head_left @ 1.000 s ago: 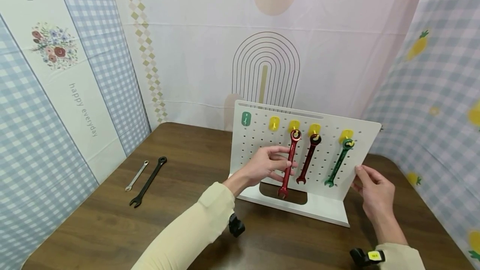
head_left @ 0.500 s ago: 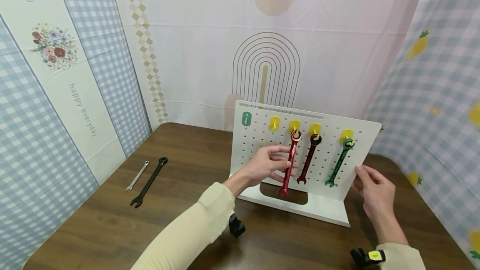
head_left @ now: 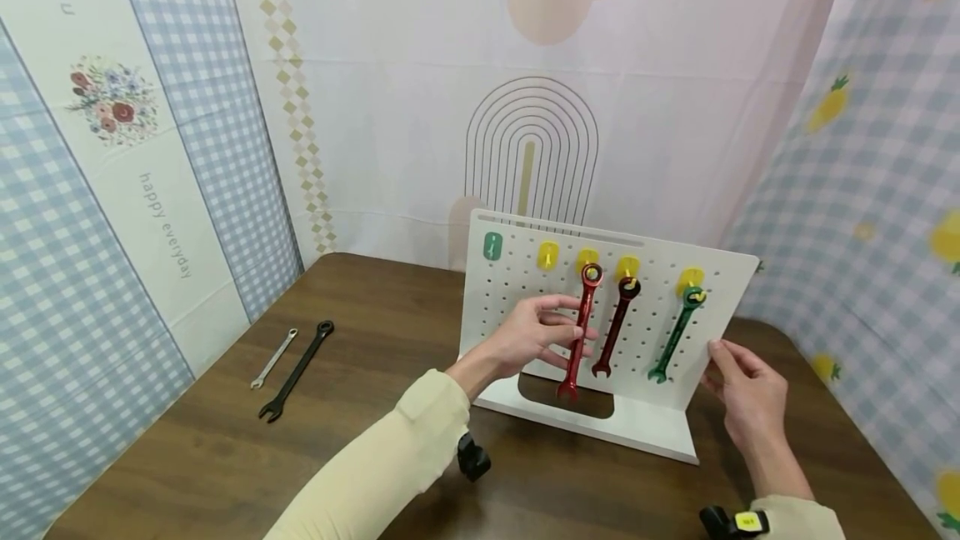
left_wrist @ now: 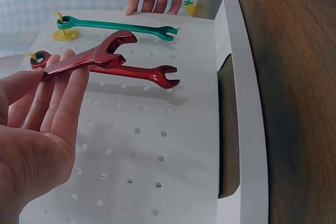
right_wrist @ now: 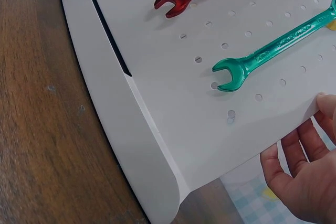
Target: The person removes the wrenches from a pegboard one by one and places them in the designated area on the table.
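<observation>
- Pinching bright red wrench (head_left: 573,362) between thumb and fingers: left hand (head_left: 523,332) — ring end in front of yellow hook (head_left: 588,257).
- Pinching side edge of white pegboard (head_left: 651,323): right hand (head_left: 753,398).
- Hanging on pegboard: dark red wrench (head_left: 617,325), green wrench (head_left: 676,336).
- Lying on counter (head_left: 360,448), leftward: silver wrench (head_left: 274,358), black wrench (head_left: 300,369).

On the white fabric band (head_left: 131,161) beside a blue-and-white gingham strip (head_left: 198,65), "happy everyday" runs downward in thin, grey lower-case letters. Higher up on the same band stand the letters "or you", close to the top edge of the head view, where anything before them is cut off. The small yellow rectangular label (head_left: 748,522) on the black device (head_left: 720,523) at the cream cuff (head_left: 802,519) bears marks too small to read. Faint lettering on the foremost shiny red metal wrench (left_wrist: 86,59) and the glossy green metal wrench (right_wrist: 283,40) is likewise illegible
</observation>
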Motion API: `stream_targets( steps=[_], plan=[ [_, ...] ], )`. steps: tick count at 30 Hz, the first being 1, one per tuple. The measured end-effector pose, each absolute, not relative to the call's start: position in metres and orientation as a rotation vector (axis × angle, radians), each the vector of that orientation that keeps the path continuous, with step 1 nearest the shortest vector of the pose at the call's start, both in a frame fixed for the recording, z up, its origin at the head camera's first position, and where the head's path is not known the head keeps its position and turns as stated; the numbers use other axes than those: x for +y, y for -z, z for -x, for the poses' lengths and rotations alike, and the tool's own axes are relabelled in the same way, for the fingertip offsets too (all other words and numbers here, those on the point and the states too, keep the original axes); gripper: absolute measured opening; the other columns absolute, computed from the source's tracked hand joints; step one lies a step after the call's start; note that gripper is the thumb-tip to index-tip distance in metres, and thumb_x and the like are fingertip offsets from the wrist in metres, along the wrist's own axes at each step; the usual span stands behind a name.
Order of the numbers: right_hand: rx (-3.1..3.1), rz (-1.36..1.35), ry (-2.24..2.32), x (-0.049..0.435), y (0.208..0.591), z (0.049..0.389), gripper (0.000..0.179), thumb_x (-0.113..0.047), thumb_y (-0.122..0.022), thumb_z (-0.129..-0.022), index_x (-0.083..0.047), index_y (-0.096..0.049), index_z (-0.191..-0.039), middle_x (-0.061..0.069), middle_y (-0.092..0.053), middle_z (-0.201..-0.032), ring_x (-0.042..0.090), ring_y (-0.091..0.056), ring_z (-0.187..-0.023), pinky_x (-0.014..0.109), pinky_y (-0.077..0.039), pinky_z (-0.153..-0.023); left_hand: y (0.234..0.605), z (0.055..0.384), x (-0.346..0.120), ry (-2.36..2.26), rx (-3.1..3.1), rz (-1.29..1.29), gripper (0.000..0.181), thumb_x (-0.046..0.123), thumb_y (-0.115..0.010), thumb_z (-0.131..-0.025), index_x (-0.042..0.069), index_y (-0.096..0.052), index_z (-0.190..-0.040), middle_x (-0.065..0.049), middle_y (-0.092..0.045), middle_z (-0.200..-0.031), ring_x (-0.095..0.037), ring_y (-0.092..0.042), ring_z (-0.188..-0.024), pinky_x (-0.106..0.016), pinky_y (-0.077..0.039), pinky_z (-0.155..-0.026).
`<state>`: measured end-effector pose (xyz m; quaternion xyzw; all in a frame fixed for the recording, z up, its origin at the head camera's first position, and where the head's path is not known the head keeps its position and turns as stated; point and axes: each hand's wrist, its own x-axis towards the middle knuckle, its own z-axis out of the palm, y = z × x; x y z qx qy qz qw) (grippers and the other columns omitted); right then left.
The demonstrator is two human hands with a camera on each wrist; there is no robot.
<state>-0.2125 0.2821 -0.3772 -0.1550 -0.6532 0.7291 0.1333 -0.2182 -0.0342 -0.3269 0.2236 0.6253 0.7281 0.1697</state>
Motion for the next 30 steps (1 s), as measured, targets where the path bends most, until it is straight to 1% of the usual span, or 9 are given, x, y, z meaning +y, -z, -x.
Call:
stream_targets(
  steps=[4,7,10,15,17,22,24,30],
  plan=[
    [-1.911,0.466,-2.105,0.2814,0.3794,0.2116,0.055,-0.042,-0.075,-0.077,-0.013,-0.065,-0.123,-0.008,-0.062,-0.102,0.01,-0.061,-0.083,0.023,-0.057,-0.064,0.327,0.2172,-0.0347,-2.081,1.771,-0.624,0.035,0.007,-0.059,-0.093,0.011,-0.056,-0.128,-0.014,-0.071,-0.106,-0.036,-0.067,-0.096,-0.044,-0.058,-0.07],
    [-1.918,0.47,-2.098,0.2809,0.3801,0.2115,0.056,-0.043,-0.074,-0.077,-0.013,-0.065,-0.123,-0.008,-0.062,-0.102,0.01,-0.06,-0.083,0.022,-0.057,-0.064,0.3272,0.2165,-0.0355,-2.09,1.76,-0.633,0.038,0.007,-0.06,-0.093,0.008,-0.054,-0.131,-0.015,-0.07,-0.107,-0.03,-0.07,-0.09,-0.045,-0.058,-0.071],
    [-1.918,0.472,-2.094,0.2809,0.38,0.212,0.055,-0.042,-0.074,-0.077,-0.013,-0.065,-0.123,-0.008,-0.062,-0.102,0.01,-0.06,-0.083,0.022,-0.056,-0.064,0.3275,0.2163,-0.0363,-2.092,1.766,-0.647,0.039,0.007,-0.059,-0.093,0.006,-0.053,-0.132,-0.015,-0.07,-0.107,-0.031,-0.07,-0.091,-0.046,-0.058,-0.072],
    [-1.903,0.466,-2.099,0.2817,0.3784,0.2136,0.052,-0.04,-0.075,-0.078,-0.013,-0.066,-0.121,-0.007,-0.062,-0.1,0.01,-0.06,-0.083,0.023,-0.057,-0.063,0.3279,0.2169,-0.0374,-2.085,1.779,-0.659,0.039,0.007,-0.059,-0.093,0.004,-0.052,-0.132,-0.016,-0.07,-0.106,-0.041,-0.065,-0.098,-0.045,-0.058,-0.072],
    [-1.895,0.463,-2.103,0.2822,0.3791,0.2143,0.052,-0.04,-0.075,-0.078,-0.013,-0.066,-0.121,-0.007,-0.063,-0.1,0.01,-0.061,-0.082,0.023,-0.057,-0.062,0.3289,0.2174,-0.0379,-2.08,1.783,-0.658,0.039,0.007,-0.059,-0.094,0.004,-0.052,-0.132,-0.015,-0.07,-0.106,-0.04,-0.066,-0.097,-0.045,-0.058,-0.072],
    [-1.89,0.451,-2.106,0.2837,0.3804,0.2163,0.052,-0.04,-0.075,-0.077,-0.012,-0.066,-0.121,-0.008,-0.064,-0.1,0.009,-0.062,-0.08,0.023,-0.057,-0.062,0.3284,0.2181,-0.0395,-2.07,1.803,-0.644,0.036,0.008,-0.059,-0.094,0.009,-0.054,-0.13,-0.013,-0.071,-0.107,-0.028,-0.07,-0.091,-0.044,-0.058,-0.073],
    [-1.893,0.449,-2.107,0.2841,0.3809,0.2172,0.053,-0.041,-0.075,-0.077,-0.012,-0.066,-0.121,-0.007,-0.063,-0.1,0.009,-0.061,-0.081,0.023,-0.057,-0.062,0.3279,0.2179,-0.0404,-2.076,1.8,-0.642,0.035,0.008,-0.059,-0.094,0.01,-0.055,-0.129,-0.014,-0.07,-0.107,-0.027,-0.07,-0.09,-0.044,-0.058,-0.073],
    [-1.905,0.461,-2.104,0.2836,0.3826,0.2201,0.054,-0.042,-0.075,-0.076,-0.013,-0.066,-0.121,-0.007,-0.062,-0.102,0.011,-0.061,-0.082,0.023,-0.057,-0.062,0.3287,0.2174,-0.0439,-2.088,1.809,-0.628,0.035,0.008,-0.061,-0.093,0.014,-0.057,-0.127,-0.013,-0.071,-0.107,-0.031,-0.069,-0.093,-0.045,-0.057,-0.074]
  ],
)
